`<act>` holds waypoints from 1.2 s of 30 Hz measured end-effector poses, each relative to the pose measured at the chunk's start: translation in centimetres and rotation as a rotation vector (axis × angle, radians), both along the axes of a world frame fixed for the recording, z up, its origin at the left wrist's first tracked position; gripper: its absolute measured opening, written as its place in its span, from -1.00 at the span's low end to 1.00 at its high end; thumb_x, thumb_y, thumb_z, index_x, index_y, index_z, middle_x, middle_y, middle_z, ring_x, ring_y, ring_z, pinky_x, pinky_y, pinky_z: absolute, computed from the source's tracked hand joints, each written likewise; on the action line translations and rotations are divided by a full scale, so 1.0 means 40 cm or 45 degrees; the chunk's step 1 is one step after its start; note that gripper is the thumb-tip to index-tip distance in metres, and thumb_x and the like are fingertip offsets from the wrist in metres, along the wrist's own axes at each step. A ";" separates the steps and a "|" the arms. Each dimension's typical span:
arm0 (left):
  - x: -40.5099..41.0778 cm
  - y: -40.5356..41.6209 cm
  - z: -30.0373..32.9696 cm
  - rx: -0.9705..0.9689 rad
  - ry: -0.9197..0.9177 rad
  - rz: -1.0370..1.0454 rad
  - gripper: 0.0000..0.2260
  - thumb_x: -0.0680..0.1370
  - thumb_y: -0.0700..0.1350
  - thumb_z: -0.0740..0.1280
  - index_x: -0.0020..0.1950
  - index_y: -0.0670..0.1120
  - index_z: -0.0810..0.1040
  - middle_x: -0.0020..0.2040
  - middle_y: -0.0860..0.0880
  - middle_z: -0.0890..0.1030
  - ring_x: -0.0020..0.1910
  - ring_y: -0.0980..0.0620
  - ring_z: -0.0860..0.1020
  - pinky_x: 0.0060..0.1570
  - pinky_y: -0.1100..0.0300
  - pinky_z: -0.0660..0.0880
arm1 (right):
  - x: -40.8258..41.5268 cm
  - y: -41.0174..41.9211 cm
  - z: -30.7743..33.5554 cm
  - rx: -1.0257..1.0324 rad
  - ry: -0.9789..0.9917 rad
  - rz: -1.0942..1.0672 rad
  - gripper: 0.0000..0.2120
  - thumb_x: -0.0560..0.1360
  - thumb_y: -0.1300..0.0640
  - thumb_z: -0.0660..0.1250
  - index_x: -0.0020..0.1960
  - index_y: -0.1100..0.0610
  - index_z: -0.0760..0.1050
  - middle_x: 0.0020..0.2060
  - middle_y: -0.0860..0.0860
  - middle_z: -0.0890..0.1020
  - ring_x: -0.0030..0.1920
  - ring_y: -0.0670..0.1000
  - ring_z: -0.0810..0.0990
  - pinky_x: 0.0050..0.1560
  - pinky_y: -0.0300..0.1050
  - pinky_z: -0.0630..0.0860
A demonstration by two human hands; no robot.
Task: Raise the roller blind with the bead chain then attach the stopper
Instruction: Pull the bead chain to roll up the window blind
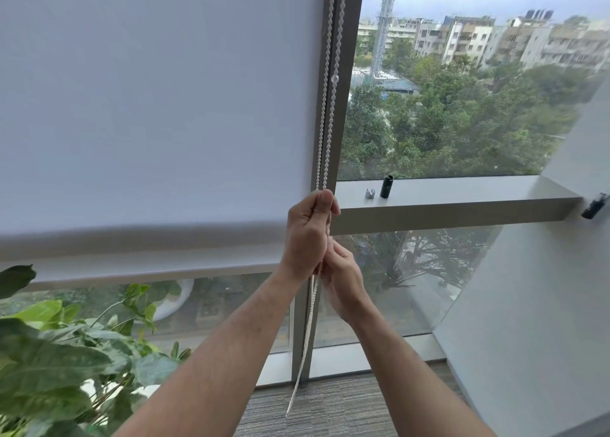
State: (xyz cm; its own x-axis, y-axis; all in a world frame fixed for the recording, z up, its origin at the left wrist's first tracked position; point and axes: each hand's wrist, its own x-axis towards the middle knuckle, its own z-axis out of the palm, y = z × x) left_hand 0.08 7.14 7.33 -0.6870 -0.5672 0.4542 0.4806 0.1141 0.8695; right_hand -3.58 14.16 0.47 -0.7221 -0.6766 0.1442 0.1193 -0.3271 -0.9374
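Nearest the camera, broad green leaves of a potted plant filled the lower left corner, above grey striped carpet. Two bare forearms reached up from the bottom edge toward the window. The right hand sat lower, its fingers curled around the white bead chain just beneath the left hand, which was closed in a fist on the same chain, thumb on top. The two hands touched each other. Below them the chain's two strands hung down, blurred, to a loop near the carpet beside the grey window mullion.

Above the left hand, the chain ran up as two close strands along the mullion, with a small round translucent bead-like piece on the right strand, high up. The pale grey roller blind covered the left pane, its bottom bar sitting level with the person's wrists, leaving a strip of glass beneath it.

On the grey window ledge, near its left end, stood a small silver clip-like stopper and, just beside it, a black cylinder. No writing could be read on either. Another black object sat at the ledge's right end against the white wall. Beyond the glass were trees, apartment blocks and a lattice tower.
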 end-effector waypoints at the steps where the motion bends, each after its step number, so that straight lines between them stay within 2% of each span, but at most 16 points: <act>1: 0.001 0.000 -0.001 0.000 -0.009 0.005 -0.69 0.65 -0.08 0.17 -0.28 -0.11 0.45 -0.51 0.04 0.28 -0.54 0.12 0.21 -0.52 0.20 0.13 | -0.010 0.000 0.013 -0.032 -0.042 -0.012 -0.67 0.68 0.05 0.10 0.00 0.29 0.48 -0.24 0.14 0.59 -0.30 0.00 0.56 -0.25 -0.15 0.50; 3: 0.000 0.003 -0.002 0.015 -0.025 0.001 -0.68 0.67 -0.17 0.15 -0.28 -0.16 0.42 -0.54 0.10 0.35 -0.56 0.20 0.28 -0.54 0.30 0.25 | -0.036 -0.001 0.054 -0.086 -0.063 -0.085 -0.58 0.68 -0.04 0.06 0.06 0.28 0.52 -0.13 0.18 0.62 -0.16 0.07 0.61 -0.09 -0.05 0.53; 5: 0.002 0.001 -0.008 0.026 -0.018 -0.012 -0.68 0.67 -0.26 0.12 -0.29 -0.18 0.41 -0.55 0.11 0.42 -0.55 0.24 0.34 -0.50 0.38 0.30 | -0.055 -0.005 0.114 -0.136 -0.001 -0.144 -0.59 0.66 -0.05 0.09 0.06 0.25 0.56 -0.13 0.17 0.63 -0.11 0.09 0.61 0.01 0.02 0.51; 7: 0.008 -0.004 -0.039 -0.015 -0.037 0.007 -0.67 0.66 -0.25 0.14 -0.31 -0.16 0.42 -0.55 0.12 0.42 -0.54 0.24 0.33 -0.47 0.38 0.28 | -0.061 -0.010 0.190 -0.159 0.101 -0.163 -0.64 0.66 0.00 0.11 0.01 0.23 0.56 -0.17 0.14 0.64 -0.11 0.07 0.63 0.01 -0.04 0.54; 10: 0.022 -0.013 -0.110 -0.032 -0.129 0.046 -0.68 0.62 -0.07 0.19 -0.32 -0.12 0.43 -0.54 0.11 0.32 -0.51 0.13 0.24 -0.46 0.19 0.17 | -0.051 -0.014 0.302 -0.253 0.239 -0.052 -0.64 0.67 0.04 0.06 0.06 0.25 0.53 -0.17 0.18 0.63 -0.14 0.13 0.65 -0.06 -0.02 0.57; 12: 0.032 -0.017 -0.154 -0.047 -0.191 0.042 -0.67 0.61 -0.04 0.18 -0.32 -0.14 0.42 -0.53 0.12 0.29 -0.50 0.13 0.21 -0.44 0.21 0.15 | -0.034 -0.025 0.348 -0.274 0.312 0.017 -0.64 0.69 0.06 0.02 0.07 0.25 0.52 -0.21 0.15 0.59 -0.26 0.10 0.59 -0.23 -0.03 0.51; 15: 0.045 -0.010 -0.192 -0.075 -0.247 0.035 -0.67 0.61 -0.04 0.18 -0.32 -0.12 0.45 -0.52 0.12 0.27 -0.49 0.08 0.21 -0.43 0.20 0.16 | -0.007 -0.056 0.348 -0.226 0.328 -0.074 -0.66 0.71 0.09 0.02 -0.12 0.13 0.48 -0.42 -0.03 0.38 -0.48 -0.08 0.27 -0.48 -0.15 0.15; 17: 0.052 0.001 -0.209 -0.078 -0.242 0.007 -0.68 0.60 -0.05 0.18 -0.32 -0.10 0.47 -0.53 0.12 0.30 -0.49 0.07 0.22 -0.43 0.19 0.16 | 0.003 -0.071 0.319 -0.226 0.342 -0.205 -0.65 0.69 0.09 0.06 -0.24 0.07 0.40 -0.47 -0.10 0.30 -0.50 -0.11 0.18 -0.51 -0.18 0.07; 19: 0.058 0.010 -0.227 -0.070 -0.278 -0.043 -0.68 0.60 -0.04 0.18 -0.30 -0.13 0.50 -0.52 0.12 0.31 -0.49 0.07 0.22 -0.44 0.16 0.12 | 0.010 -0.074 0.284 -0.210 0.404 -0.283 -0.67 0.66 0.08 0.08 -0.26 0.06 0.38 -0.49 -0.12 0.31 -0.50 -0.11 0.20 -0.50 -0.10 0.08; 22: 0.069 -0.001 -0.257 -0.061 -0.351 -0.174 -0.69 0.61 -0.01 0.17 -0.24 -0.07 0.58 -0.47 -0.04 0.28 -0.46 0.02 0.22 -0.40 0.03 0.11 | 0.012 -0.061 0.237 -0.157 0.453 -0.344 -0.66 0.65 0.06 0.10 -0.29 -0.02 0.40 -0.49 -0.12 0.32 -0.48 -0.08 0.23 -0.48 0.00 0.11; 25: 0.077 -0.023 -0.265 -0.148 -0.375 -0.228 -0.69 0.62 -0.04 0.14 -0.17 0.01 0.63 -0.39 -0.14 0.47 -0.37 -0.04 0.42 -0.29 0.01 0.36 | 0.004 -0.052 0.209 -0.153 0.465 -0.384 -0.65 0.63 0.03 0.11 -0.32 -0.07 0.41 -0.46 -0.04 0.32 -0.48 -0.05 0.23 -0.48 0.04 0.11; 27: 0.072 -0.036 -0.250 -0.114 -0.360 -0.184 -0.68 0.60 -0.05 0.11 -0.08 0.04 0.67 -0.23 -0.20 0.63 -0.22 -0.05 0.57 -0.12 -0.07 0.48 | 0.000 -0.051 0.203 -0.139 0.484 -0.415 -0.65 0.63 0.01 0.11 -0.33 -0.07 0.41 -0.46 -0.01 0.31 -0.48 -0.03 0.23 -0.48 0.03 0.12; 29: 0.058 -0.046 -0.208 -0.008 -0.281 -0.107 -0.66 0.60 0.04 0.11 0.04 0.06 0.69 -0.12 -0.22 0.67 -0.11 -0.09 0.61 -0.07 -0.05 0.51 | -0.004 -0.052 0.198 -0.118 0.502 -0.435 -0.65 0.62 0.00 0.11 -0.33 -0.06 0.40 -0.46 -0.03 0.31 -0.48 -0.04 0.22 -0.47 -0.04 0.13; 32: 0.034 -0.048 -0.104 -0.001 -0.109 -0.038 -0.62 0.59 0.22 0.13 0.04 0.08 0.68 -0.16 -0.03 0.68 -0.14 -0.04 0.62 -0.12 0.05 0.54 | -0.005 -0.053 0.191 -0.113 0.482 -0.404 -0.67 0.63 0.01 0.10 -0.30 0.02 0.38 -0.48 -0.12 0.33 -0.47 -0.09 0.24 -0.43 -0.13 0.22; 34: 0.022 -0.045 -0.028 -0.062 0.006 -0.042 -0.64 0.62 0.20 0.13 -0.02 0.07 0.66 -0.23 0.06 0.65 -0.21 0.07 0.59 -0.19 0.17 0.54 | 0.000 -0.058 0.188 -0.149 0.469 -0.369 -0.68 0.63 0.09 0.10 -0.29 0.07 0.36 -0.49 -0.17 0.37 -0.47 -0.14 0.29 -0.42 -0.22 0.29; 36: 0.013 -0.046 0.030 -0.076 0.072 -0.051 -0.62 0.60 0.16 0.13 0.02 -0.04 0.64 -0.21 0.01 0.65 -0.19 0.04 0.59 -0.18 0.18 0.53 | 0.001 -0.065 0.173 -0.147 0.474 -0.373 -0.67 0.63 0.15 0.10 -0.31 0.02 0.38 -0.46 -0.20 0.42 -0.43 -0.17 0.33 -0.39 -0.27 0.32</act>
